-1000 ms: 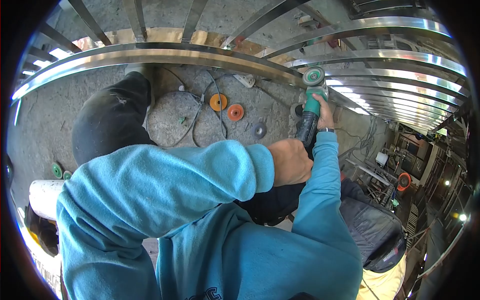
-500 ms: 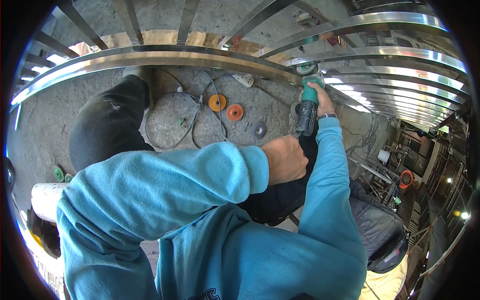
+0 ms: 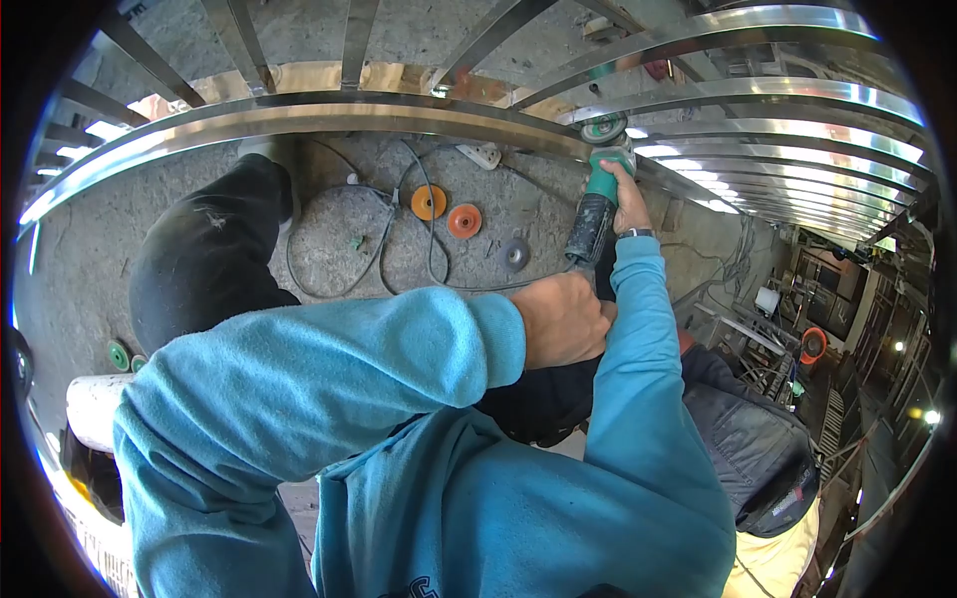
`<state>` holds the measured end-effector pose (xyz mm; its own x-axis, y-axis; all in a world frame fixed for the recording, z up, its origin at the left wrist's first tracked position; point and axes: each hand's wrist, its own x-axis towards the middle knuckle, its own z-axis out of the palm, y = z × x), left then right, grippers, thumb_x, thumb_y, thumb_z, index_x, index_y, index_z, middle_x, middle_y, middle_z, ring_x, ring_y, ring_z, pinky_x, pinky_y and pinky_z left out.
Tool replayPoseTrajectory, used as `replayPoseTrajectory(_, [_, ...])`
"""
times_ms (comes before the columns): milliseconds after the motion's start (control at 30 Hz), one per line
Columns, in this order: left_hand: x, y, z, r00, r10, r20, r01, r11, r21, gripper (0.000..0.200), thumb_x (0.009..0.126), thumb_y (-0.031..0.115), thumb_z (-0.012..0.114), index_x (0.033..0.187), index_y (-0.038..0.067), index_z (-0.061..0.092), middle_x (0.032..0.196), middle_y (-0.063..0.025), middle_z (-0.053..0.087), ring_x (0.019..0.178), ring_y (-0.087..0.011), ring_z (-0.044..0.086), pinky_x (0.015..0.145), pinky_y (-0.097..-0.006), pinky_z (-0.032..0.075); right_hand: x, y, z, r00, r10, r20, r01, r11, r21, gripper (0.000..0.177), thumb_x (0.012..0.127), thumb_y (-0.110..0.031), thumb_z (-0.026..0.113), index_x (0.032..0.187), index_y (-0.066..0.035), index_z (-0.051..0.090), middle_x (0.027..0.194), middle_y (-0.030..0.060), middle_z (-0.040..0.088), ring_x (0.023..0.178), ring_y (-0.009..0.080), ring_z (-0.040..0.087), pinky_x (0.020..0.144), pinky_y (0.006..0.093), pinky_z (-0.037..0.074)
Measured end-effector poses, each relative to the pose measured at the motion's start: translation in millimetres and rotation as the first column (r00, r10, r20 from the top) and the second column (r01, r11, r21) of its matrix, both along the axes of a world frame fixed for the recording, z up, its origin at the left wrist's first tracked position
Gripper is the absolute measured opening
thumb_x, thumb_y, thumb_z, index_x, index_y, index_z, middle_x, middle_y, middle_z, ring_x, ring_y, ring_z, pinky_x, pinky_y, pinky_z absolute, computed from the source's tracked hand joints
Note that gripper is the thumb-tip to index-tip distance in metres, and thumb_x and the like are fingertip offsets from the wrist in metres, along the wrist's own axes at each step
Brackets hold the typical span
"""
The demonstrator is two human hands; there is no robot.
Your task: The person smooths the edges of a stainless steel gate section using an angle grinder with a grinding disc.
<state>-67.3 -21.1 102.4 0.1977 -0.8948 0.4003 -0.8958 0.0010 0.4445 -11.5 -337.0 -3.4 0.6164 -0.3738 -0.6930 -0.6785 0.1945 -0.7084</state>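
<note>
My right hand (image 3: 628,199) is wrapped round the green neck of an angle grinder (image 3: 592,221), which has a dark, scuffed body. The grinder's disc (image 3: 603,129) is right at the edge of a shiny metal frame (image 3: 399,118). Just behind the tool's tail, my left hand (image 3: 563,321) is closed in a fist, its back towards me. The grey power cord (image 3: 474,288) runs across the floor to this fist, and its end there is hidden by the fingers.
On the concrete floor lie a yellow-orange disc (image 3: 429,202), an orange disc (image 3: 464,221) and a grey disc (image 3: 514,255). A white power strip (image 3: 482,155) sits near the frame. Metal bars (image 3: 788,149) spread to the right. Green discs (image 3: 119,354) lie at far left.
The grinder and my right hand have shifted slightly left, and the tool's tail has swung left too. My left fist has moved slightly left and stays closed.
</note>
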Motion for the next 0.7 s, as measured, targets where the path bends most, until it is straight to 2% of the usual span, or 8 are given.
replayPoseTrajectory(67, [4,-1,5,0.997,-0.065,0.041,0.062,0.996,0.060,0.021,0.089,0.024,0.062,0.084,0.010,0.077,0.089,-0.0037,0.070,0.070,-0.0189,0.071,0.061,-0.0339,0.054,-3,3,-3,1.000,-0.014,0.010,0.014,1.000,0.011,0.050,0.083,-0.025,0.077,0.118,0.002,0.053,0.089,0.0143,0.064,0.073,0.0258,0.068,0.067,0.0374,0.061])
replayPoseTrajectory(200, [5,-4,7,0.994,-0.111,0.018,0.109,0.990,0.094,0.020,0.088,0.023,0.063,0.085,0.010,0.078,0.099,-0.0057,0.070,0.071,-0.0188,0.071,0.062,-0.0344,0.054,-11,18,-5,0.990,-0.122,0.077,0.117,0.991,0.059,0.048,0.081,-0.019,0.078,0.118,0.001,0.055,0.092,0.0121,0.062,0.078,0.0246,0.067,0.068,0.0397,0.062])
replayPoseTrajectory(267, [2,-4,2,0.997,-0.049,0.067,0.044,0.996,0.072,0.017,0.085,0.022,0.065,0.084,0.011,0.078,0.098,-0.0059,0.070,0.073,-0.0185,0.071,0.063,-0.0351,0.054,-12,20,-3,0.990,-0.121,0.069,0.117,0.992,0.057,0.048,0.081,-0.018,0.078,0.118,0.001,0.055,0.092,0.0120,0.062,0.078,0.0247,0.067,0.069,0.0407,0.062])
replayPoseTrajectory(400, [7,1,1,0.992,-0.100,0.070,0.094,0.992,0.085,0.015,0.084,0.021,0.065,0.081,0.014,0.078,0.094,-0.0055,0.071,0.076,-0.0188,0.072,0.064,-0.0362,0.055,-19,14,2,0.994,-0.093,0.059,0.090,0.994,0.055,0.048,0.081,-0.018,0.078,0.119,0.002,0.055,0.092,0.0128,0.062,0.078,0.0250,0.067,0.069,0.0411,0.062])
replayPoseTrajectory(467, [9,4,6,0.985,-0.163,0.053,0.153,0.977,0.149,0.015,0.085,0.020,0.064,0.077,0.016,0.077,0.083,-0.0032,0.071,0.077,-0.0193,0.072,0.063,-0.0359,0.055,-23,10,-1,0.988,-0.137,0.075,0.130,0.987,0.093,0.047,0.084,-0.024,0.075,0.117,0.002,0.053,0.087,0.0144,0.064,0.072,0.0267,0.068,0.065,0.0395,0.062])
replayPoseTrajectory(500, [8,3,4,0.985,-0.163,0.052,0.153,0.977,0.149,0.015,0.085,0.020,0.064,0.077,0.016,0.077,0.083,-0.0032,0.071,0.077,-0.0193,0.072,0.063,-0.0359,0.055,-23,6,-3,0.988,-0.137,0.075,0.130,0.987,0.093,0.047,0.084,-0.024,0.075,0.117,0.002,0.053,0.087,0.0144,0.064,0.072,0.0267,0.068,0.065,0.0395,0.062])
replayPoseTrajectory(600, [9,2,0,0.992,-0.121,0.021,0.119,0.991,0.066,0.017,0.086,0.019,0.063,0.074,0.017,0.075,0.073,-0.0005,0.070,0.076,-0.0196,0.072,0.064,-0.0355,0.055,-18,-3,-7,0.982,-0.163,0.098,0.158,0.986,0.057,0.046,0.085,-0.026,0.074,0.116,0.001,0.053,0.086,0.0146,0.064,0.071,0.0276,0.068,0.064,0.0402,0.061])
replayPoseTrajectory(700, [10,2,3,0.992,-0.125,0.024,0.122,0.987,0.108,0.018,0.086,0.019,0.063,0.073,0.017,0.074,0.072,0.0009,0.070,0.076,-0.0192,0.072,0.064,-0.0352,0.054,-16,-4,-4,0.984,-0.166,0.056,0.158,0.979,0.126,0.049,0.082,-0.019,0.077,0.119,0.001,0.053,0.092,0.0142,0.063,0.077,0.0266,0.067,0.070,0.0407,0.062])
